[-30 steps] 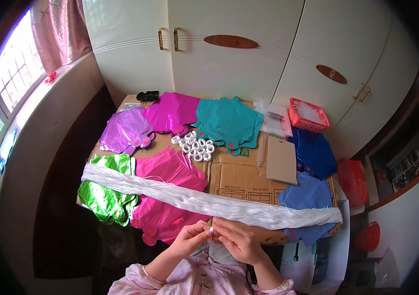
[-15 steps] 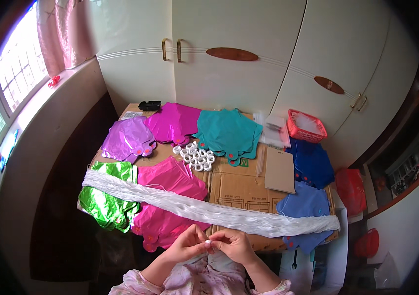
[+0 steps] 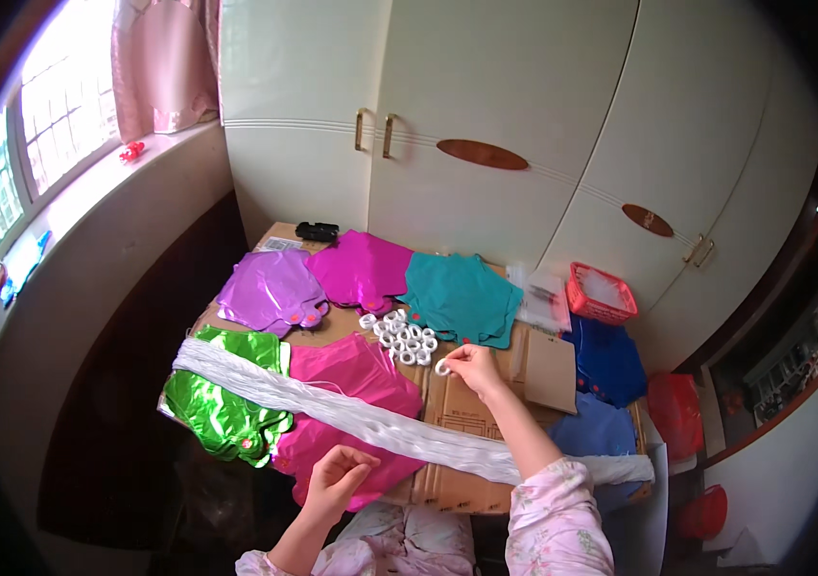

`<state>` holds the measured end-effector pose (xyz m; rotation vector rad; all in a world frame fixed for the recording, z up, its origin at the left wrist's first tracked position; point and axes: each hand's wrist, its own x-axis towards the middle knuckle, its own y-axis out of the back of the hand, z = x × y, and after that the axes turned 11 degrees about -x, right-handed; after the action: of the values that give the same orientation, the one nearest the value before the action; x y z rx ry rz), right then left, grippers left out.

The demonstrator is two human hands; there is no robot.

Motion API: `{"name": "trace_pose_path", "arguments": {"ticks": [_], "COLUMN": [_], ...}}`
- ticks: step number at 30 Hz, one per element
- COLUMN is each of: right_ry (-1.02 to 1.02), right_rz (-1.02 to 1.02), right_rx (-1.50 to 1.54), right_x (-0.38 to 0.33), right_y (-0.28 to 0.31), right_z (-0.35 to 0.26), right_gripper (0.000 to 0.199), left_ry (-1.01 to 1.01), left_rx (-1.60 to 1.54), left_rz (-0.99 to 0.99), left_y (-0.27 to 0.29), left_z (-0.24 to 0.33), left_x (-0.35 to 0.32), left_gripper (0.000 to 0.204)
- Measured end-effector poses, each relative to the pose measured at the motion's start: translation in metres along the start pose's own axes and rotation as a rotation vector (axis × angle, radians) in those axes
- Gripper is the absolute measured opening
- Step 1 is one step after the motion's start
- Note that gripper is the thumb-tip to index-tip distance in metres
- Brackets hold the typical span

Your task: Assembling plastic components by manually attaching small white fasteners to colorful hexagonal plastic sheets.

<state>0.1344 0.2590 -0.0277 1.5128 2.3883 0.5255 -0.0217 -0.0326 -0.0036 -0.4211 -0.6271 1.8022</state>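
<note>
My right hand [image 3: 472,369] reaches over the cardboard and pinches a small white ring-shaped coil [image 3: 442,367] between thumb and fingertips. Just left of it lies a cluster of like white coils [image 3: 407,338]. My left hand [image 3: 337,477] hovers near the front edge, above the bright pink foil sheets [image 3: 346,370]. Its fingers are curled with thumb and forefinger together; what they hold, if anything, is too small to make out. A long hank of white thread [image 3: 370,422] stretches across the tabletop, passing under my right forearm.
Around the cardboard-topped table [image 3: 462,408] lie stacks of green [image 3: 226,403], lilac [image 3: 270,286], magenta [image 3: 356,269], teal [image 3: 457,293] and blue foil [image 3: 610,360]. A red basket [image 3: 603,293] and a beige board [image 3: 551,370] sit at the right. White cupboards [image 3: 495,77] rise behind.
My hands, together near my lap before, have parted. The right one has moved forward to the coils and holds one; the left has shifted left. The view has tilted slightly.
</note>
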Motion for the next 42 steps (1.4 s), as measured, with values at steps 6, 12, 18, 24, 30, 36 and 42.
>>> {"name": "trace_pose_path", "arguments": {"ticks": [6, 12, 18, 24, 30, 36, 42], "right_ry": [-0.177, -0.19, -0.059, 0.321, 0.359, 0.308, 0.23], "right_rz": [0.053, -0.01, 0.11, -0.108, -0.233, -0.254, -0.267], "right_rx": [-0.137, -0.146, -0.008, -0.555, -0.673, -0.64, -0.475], "right_x": [0.032, 0.037, 0.009, -0.08, -0.097, -0.095, -0.092], "right_y": [-0.016, -0.018, 0.003, 0.019, 0.009, 0.001, 0.002], "right_z": [-0.002, -0.007, 0.005, -0.02, -0.011, -0.005, 0.002], "right_gripper": [0.009, 0.01, 0.026, 0.011, 0.014, 0.013, 0.014], "left_ry": [-0.118, -0.098, -0.032, -0.387, -0.47, -0.485, -0.467], "left_rx": [-0.063, -0.066, 0.017, 1.128, 1.534, 1.635, 1.69], "left_rz": [0.094, 0.081, 0.023, -0.267, -0.333, -0.329, -0.345], "left_y": [0.013, 0.013, 0.007, -0.018, -0.046, -0.041, -0.041], "left_z": [0.017, 0.017, 0.002, -0.009, -0.045, -0.061, -0.063], "left_x": [-0.017, -0.018, -0.011, 0.013, 0.044, 0.047, 0.047], "left_gripper": [0.008, 0.009, 0.009, 0.029, 0.047, 0.048, 0.055]}}
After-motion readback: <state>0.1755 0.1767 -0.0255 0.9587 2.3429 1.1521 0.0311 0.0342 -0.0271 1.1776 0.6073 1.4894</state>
